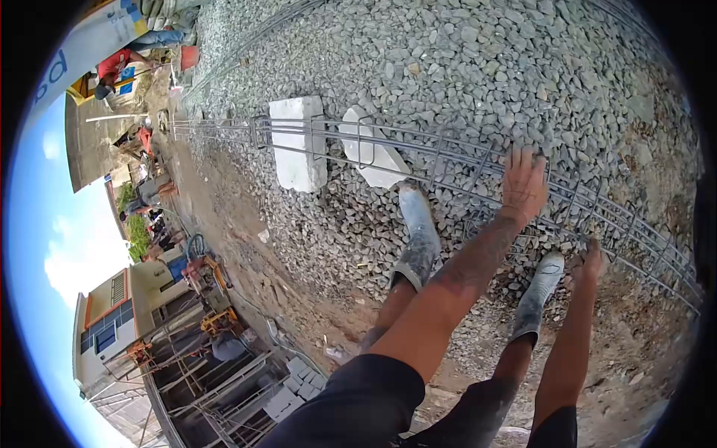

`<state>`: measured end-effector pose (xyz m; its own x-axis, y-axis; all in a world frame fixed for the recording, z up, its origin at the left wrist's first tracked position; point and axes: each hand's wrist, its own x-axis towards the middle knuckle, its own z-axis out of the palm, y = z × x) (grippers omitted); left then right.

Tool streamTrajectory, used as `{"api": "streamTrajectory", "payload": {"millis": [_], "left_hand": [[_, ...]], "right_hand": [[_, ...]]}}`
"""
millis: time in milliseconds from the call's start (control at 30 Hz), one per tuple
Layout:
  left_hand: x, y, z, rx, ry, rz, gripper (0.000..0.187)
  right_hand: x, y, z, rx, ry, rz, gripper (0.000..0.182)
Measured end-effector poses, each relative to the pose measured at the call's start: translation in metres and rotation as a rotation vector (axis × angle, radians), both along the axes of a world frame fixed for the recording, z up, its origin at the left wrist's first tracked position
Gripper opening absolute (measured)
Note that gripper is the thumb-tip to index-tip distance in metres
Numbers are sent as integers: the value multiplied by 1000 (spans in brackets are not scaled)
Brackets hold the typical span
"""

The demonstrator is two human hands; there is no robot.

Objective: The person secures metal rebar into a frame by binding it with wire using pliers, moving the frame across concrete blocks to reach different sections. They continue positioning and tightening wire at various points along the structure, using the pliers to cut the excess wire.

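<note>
A long rebar cage (455, 153), made of thin steel bars tied with rectangular stirrups, runs across the view above the gravel. My left hand (526, 179) is closed over its upper bars, fingers wrapped round them. Lower and to the right, my right hand (590, 261) is closed round the cage's near bar, its fingers partly hidden. Under the cage's left part lie a pale concrete block (295, 160) and a broken, flat concrete slab (373, 153). My two muddy rubber boots (420, 231) stand on the gravel just below the cage.
Loose grey gravel (463, 60) covers the ground, with brown soil nearer me. More rebar (261, 33) lies along the gravel's far side. At the left, a person in a red shirt (113, 66) bends near a red bucket (189, 57). Scaffolding (202, 373) and stacked blocks (299, 384) stand lower left.
</note>
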<state>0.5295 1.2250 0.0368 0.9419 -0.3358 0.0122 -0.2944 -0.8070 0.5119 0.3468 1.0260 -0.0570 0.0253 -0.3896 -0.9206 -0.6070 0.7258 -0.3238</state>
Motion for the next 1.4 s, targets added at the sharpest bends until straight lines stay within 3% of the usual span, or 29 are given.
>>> {"api": "streamTrajectory", "payload": {"millis": [133, 200, 333, 433, 500, 533, 600, 633, 733, 833, 900, 1033, 1100, 1133, 1233, 1300, 1367, 1400], "left_hand": [[-47, 45, 31, -128, -9, 144, 28], [-73, 86, 37, -101, 40, 316, 27], [-107, 189, 28, 41, 117, 672, 28], [-100, 254, 29, 129, 159, 760, 27], [-78, 282, 34, 177, 122, 577, 34], [-62, 286, 33, 167, 126, 589, 34], [-36, 291, 30, 175, 146, 255, 47], [-30, 291, 25, 165, 154, 268, 47], [-14, 287, -3, 480, 127, 53, 60], [-6, 284, -3, 417, 275, 95, 55], [-8, 287, -10, 396, 244, 105, 50], [-17, 292, -6, 298, 302, 97, 48], [-17, 293, -6, 310, 135, 116, 46], [-15, 292, -8, 303, 135, 123, 47], [-3, 289, -8, 305, 309, 102, 50], [2, 289, -2, 327, 331, 99, 48], [1, 295, 2, 163, 416, 117, 42], [-7, 296, 2, 201, 207, 132, 38]], "right_hand": [[8, -7, 9, 53, 34, 91, 50], [14, 3, 32, -122, 40, 87, 59], [-2, 21, 69, -214, 90, 263, 66], [-42, 29, 46, -474, 647, 765, 55], [0, 113, 108, -691, 311, 940, 37], [30, 155, 136, -760, 131, 1094, 31], [82, 218, 151, -803, -235, 1348, 18], [116, 247, 155, -936, -456, 1410, 19], [219, 319, 145, -1134, -624, 1588, 27], [279, 350, 107, -1237, -611, 1803, 27], [294, 349, 73, -1099, -488, 2143, 26], [323, 344, 90, -1076, -311, 2236, 23], [327, 345, 99, -910, -600, 2259, 19], [328, 349, 109, -792, -430, 2458, 20], [330, 355, 100, -730, -196, 2525, 22], [326, 352, 98, -804, -213, 2519, 22], [321, 350, 87, -874, -253, 2524, 22], [317, 349, 83, -951, -305, 2457, 22]]}}
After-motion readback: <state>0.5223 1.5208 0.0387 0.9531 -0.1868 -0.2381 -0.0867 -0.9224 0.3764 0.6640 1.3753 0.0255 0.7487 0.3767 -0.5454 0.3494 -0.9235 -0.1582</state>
